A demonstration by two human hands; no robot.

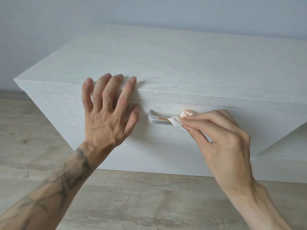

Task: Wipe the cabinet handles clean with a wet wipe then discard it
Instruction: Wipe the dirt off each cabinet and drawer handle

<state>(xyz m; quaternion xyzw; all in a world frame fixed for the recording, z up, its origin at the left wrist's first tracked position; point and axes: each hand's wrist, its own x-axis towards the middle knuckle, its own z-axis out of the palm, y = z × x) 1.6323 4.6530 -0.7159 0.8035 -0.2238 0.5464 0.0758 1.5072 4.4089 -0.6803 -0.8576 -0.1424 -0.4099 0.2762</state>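
Observation:
A silver bar handle (pixel 155 120) sits on the front of a white wood-grain cabinet (pixel 166 63). An orange-red smear runs along the handle's middle. My right hand (pixel 222 138) pinches a bunched white wet wipe (pixel 178 121), stained orange, and presses it against the right part of the handle, hiding that end. My left hand (pixel 108 110) lies flat with fingers spread on the cabinet's top front edge, just left of the handle, holding nothing.
The cabinet stands on a light wood-look floor (pixel 132 205) against a pale wall (pixel 149 14). A second white unit (pixel 285 160) adjoins it low on the right.

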